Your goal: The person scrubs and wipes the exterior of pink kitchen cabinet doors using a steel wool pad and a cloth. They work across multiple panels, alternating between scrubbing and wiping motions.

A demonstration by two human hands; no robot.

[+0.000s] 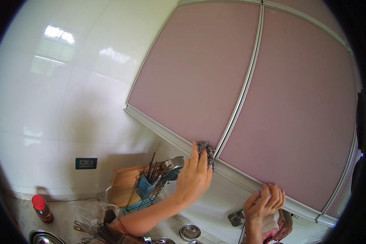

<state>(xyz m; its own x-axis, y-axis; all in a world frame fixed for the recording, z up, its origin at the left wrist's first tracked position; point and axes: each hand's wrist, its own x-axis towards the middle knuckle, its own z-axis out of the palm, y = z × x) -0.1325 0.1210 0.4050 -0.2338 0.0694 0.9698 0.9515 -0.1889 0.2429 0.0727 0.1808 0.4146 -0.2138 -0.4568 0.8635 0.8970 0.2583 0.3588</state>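
My left hand (195, 177) holds a dark grey steel-wool scrubber (206, 152) against the lower edge of a pink cabinet door (198, 73), close to the seam between two doors. Farther right, my right hand (264, 199) rests with bent fingers on the bottom rail below the second pink door (296, 106); it holds no object that shows. Both doors have pale metal frames.
Below the cabinet are a dish rack (145, 195) with a blue utensil holder (145, 186), a wooden cutting board (123, 186) and a metal bowl (190, 232). A red-capped jar (42, 209) stands at the left, under a wall socket (86, 163). Cloths (282, 225) hang at the lower right.
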